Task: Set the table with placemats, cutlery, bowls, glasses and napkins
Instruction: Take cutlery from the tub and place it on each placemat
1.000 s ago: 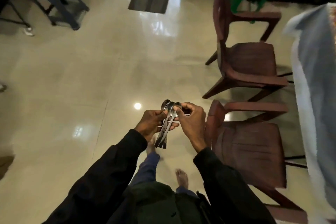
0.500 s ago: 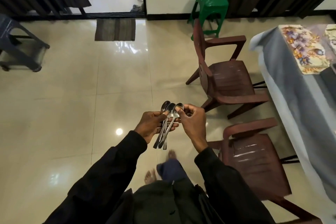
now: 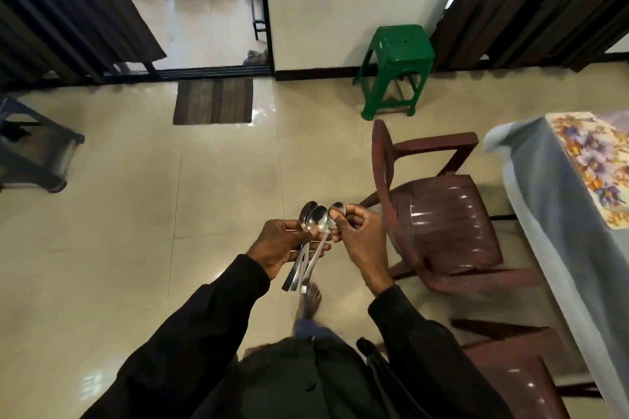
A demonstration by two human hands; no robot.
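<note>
A bunch of steel spoons (image 3: 315, 224) is held in front of my body, bowls up and handles pointing down. My left hand (image 3: 279, 243) grips the bunch around the handles. My right hand (image 3: 357, 235) pinches the bowl of the rightmost spoon between thumb and fingers. At the right edge stands the table (image 3: 551, 201) under a grey cloth. A floral placemat (image 3: 594, 160) lies on its near corner.
Two brown plastic chairs (image 3: 442, 214) stand between me and the table, the second chair (image 3: 520, 367) at lower right. A green stool (image 3: 396, 68) is by the wall. A doormat (image 3: 214, 100) lies before the open doorway. A dark cart (image 3: 30, 153) stands at left.
I have walked forward; the chairs slid down and right in view, and the table corner with its placemat came into sight. Both hands kept their hold on the spoons.
</note>
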